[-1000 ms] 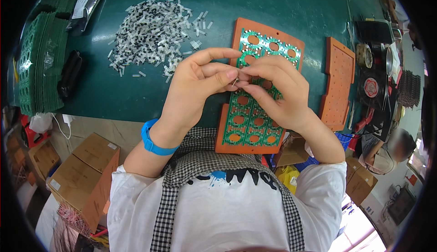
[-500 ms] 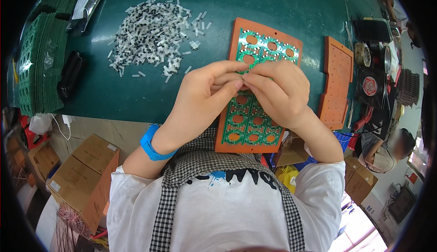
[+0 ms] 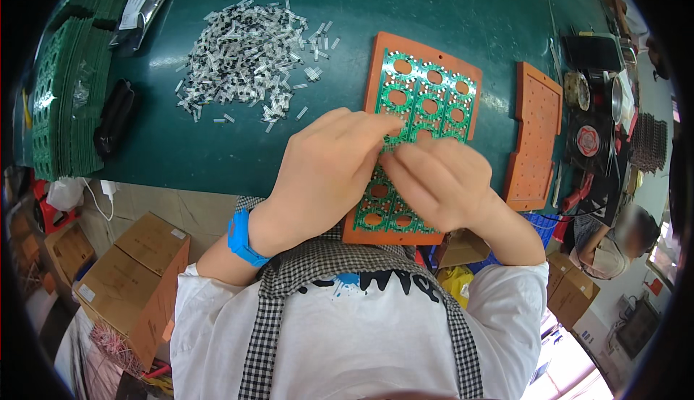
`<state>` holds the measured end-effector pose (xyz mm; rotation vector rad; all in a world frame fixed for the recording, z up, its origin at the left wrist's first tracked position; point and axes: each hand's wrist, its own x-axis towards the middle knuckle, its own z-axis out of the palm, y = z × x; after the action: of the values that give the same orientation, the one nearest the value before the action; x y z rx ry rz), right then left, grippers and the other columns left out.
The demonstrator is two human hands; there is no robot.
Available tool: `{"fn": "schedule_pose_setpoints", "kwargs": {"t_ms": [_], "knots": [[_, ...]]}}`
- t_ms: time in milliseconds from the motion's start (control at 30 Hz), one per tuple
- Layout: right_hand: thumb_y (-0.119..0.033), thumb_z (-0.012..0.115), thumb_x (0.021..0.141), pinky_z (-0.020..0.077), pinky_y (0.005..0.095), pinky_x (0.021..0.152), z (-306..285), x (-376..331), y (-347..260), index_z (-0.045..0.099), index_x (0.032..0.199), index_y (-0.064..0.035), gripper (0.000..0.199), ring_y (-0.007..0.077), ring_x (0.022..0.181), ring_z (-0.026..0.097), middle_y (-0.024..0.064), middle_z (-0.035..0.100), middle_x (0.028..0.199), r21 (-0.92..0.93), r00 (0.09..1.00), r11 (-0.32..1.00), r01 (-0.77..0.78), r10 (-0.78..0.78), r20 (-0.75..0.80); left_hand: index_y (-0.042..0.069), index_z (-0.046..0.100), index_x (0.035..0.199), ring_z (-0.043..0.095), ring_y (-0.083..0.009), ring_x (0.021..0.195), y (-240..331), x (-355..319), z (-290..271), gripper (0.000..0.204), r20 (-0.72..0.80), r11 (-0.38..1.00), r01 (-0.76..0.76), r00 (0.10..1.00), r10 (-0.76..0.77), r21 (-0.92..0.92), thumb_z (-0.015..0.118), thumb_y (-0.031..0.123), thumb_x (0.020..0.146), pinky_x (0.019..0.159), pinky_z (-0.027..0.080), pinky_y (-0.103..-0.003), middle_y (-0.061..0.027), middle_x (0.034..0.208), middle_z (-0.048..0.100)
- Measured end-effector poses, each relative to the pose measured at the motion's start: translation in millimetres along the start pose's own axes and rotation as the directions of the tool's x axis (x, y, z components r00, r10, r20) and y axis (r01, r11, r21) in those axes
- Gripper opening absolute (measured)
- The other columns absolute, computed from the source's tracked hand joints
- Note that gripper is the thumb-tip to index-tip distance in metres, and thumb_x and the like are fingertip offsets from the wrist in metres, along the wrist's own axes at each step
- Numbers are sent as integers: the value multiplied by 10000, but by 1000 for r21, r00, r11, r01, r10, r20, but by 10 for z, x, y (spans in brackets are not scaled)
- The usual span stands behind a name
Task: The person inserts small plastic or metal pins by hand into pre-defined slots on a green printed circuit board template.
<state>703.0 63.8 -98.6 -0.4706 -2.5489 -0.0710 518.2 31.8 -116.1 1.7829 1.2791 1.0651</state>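
The person wears a white short-sleeved T-shirt (image 3: 347, 342) with a blue and black splash print at the chest. Over it run black-and-white checked straps (image 3: 264, 328), like an apron or pinafore, with a checked bib near the neckline. A bright blue wristband (image 3: 241, 238) circles the left wrist.

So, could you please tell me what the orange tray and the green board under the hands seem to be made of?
The orange tray looks like matte moulded plastic or resin: flat colour, no shine. The green board on it looks like glossy laminate with round cut-outs and pale printed marks, probably a circuit panel. Both hands rest on it.
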Motion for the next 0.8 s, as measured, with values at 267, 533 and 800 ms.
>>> {"fn": "schedule_pose_setpoints", "kwargs": {"t_ms": [267,533,800], "knots": [[-48,603,886,493,230,615,-245,-114,573,655,917,11,84,111,724,640,58,667,774,518,470,304,-799,853,225,-1,657,937,575,-212,711,-105,32,-117,148,-55,993,87,994,-92,-84,599,-61,815,631,449,-306,-91,781,582],[-72,582,905,425,264,690,-149,-434,945,587,926,1,76,161,785,535,69,554,854,272,645,585,-764,714,275,-11,619,970,559,-116,736,-219,-10,-84,98,-24,921,249,963,-268,-299,544,-16,907,671,452,-248,-50,826,560],[-73,572,909,444,302,730,-138,-425,1082,570,918,12,85,231,812,542,101,548,874,282,726,670,-687,613,311,-10,610,1058,607,-108,794,-281,-40,-9,142,-34,833,287,939,-343,-472,548,14,932,717,491,-232,-64,901,626]]}}
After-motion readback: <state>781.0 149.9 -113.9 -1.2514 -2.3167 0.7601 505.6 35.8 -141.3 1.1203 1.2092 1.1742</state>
